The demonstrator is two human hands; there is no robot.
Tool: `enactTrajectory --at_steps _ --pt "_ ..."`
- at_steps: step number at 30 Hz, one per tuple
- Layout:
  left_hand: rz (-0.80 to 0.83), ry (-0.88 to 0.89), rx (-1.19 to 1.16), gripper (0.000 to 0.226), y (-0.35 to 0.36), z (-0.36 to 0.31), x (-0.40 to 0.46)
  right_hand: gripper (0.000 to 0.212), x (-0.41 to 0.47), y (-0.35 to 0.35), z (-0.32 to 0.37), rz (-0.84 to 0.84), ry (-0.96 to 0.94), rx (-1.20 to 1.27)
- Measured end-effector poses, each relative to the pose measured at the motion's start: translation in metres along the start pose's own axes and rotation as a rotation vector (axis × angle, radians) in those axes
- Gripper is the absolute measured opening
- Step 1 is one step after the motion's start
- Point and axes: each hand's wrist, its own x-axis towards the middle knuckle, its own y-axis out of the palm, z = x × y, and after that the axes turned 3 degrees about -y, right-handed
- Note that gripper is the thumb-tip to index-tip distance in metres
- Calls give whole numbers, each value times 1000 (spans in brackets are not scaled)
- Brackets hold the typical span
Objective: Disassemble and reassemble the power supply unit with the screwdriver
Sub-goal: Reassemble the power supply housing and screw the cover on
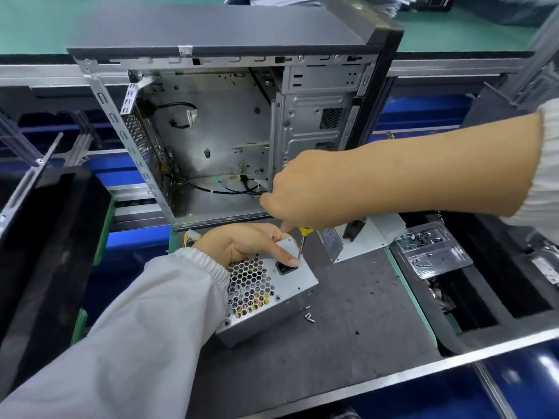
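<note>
Gripping the yellow-handled screwdriver in curled fingers, the right hand points its thin metal shaft down at the top face of the grey metal power supply unit, near the black socket there. Whether the tip sits in a screw head cannot be told. The left hand lies over the far end of the unit, its fingers wrapped over the edge and its thumb pressing beside the socket to steady the box. That unit sits on the dark grey mat of the surface, honeycomb vent facing up. Three small loose silver screws lie just to its right, so some fasteners look to be out already; the cover is still on, and reassembly is still ahead. Beyond stands an open, emptied grey computer case, and at right a clear plastic tray of small parts.
</note>
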Motion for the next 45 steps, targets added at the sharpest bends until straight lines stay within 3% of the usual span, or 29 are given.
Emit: enactTrajectory --at_steps 4,7,9,11,13,15,19,22,25,28,31,34,37,40,42,45 --pt "2 -12 42 7 0 -1 4 32 12 6 -3 202 106 125" --pt "32 -40 108 8 -3 -6 -1 62 2 8 -18 365 177 316" --pt "-28 -11 235 18 -11 -16 -8 66 -19 14 -42 236 219 375" --pt "-228 109 296 29 -16 -39 -2 55 -43 30 -62 140 266 404" --pt "-376 212 343 16 -6 -70 23 46 -59 58 -66 184 351 506" --pt "-411 185 557 11 16 -95 62 45 -64 94 -61 264 413 671" --pt "-495 92 897 50 56 -103 137 36 -64 161 -39 195 529 884" --pt "-659 67 1064 40 61 -94 159 36 -60 198 -26 180 531 958" --pt "-699 68 975 26 52 -99 152 34 -68 223 -30 153 585 1059" --pt "-616 161 759 23 40 -113 114 32 -87 234 -35 16 696 1154" --pt "-403 188 405 16 29 -111 57 37 -100 234 -41 -241 720 1185" --pt "-140 190 7 15 15 -87 -2 39 -94 205 -38 -481 571 1248" --pt "-212 196 -83 31 -1 -50 -46 36 -64 167 -26 -693 404 1353" --pt "-334 246 -210 26 -8 -12 -82 16 -17 125 -8 -880 271 1416" --pt "-372 269 -309 32 -11 12 -102 5 15 99 1 -938 230 1436" --pt "-475 254 -362 50 -20 38 -125 10 55 72 2 -943 238 1371"
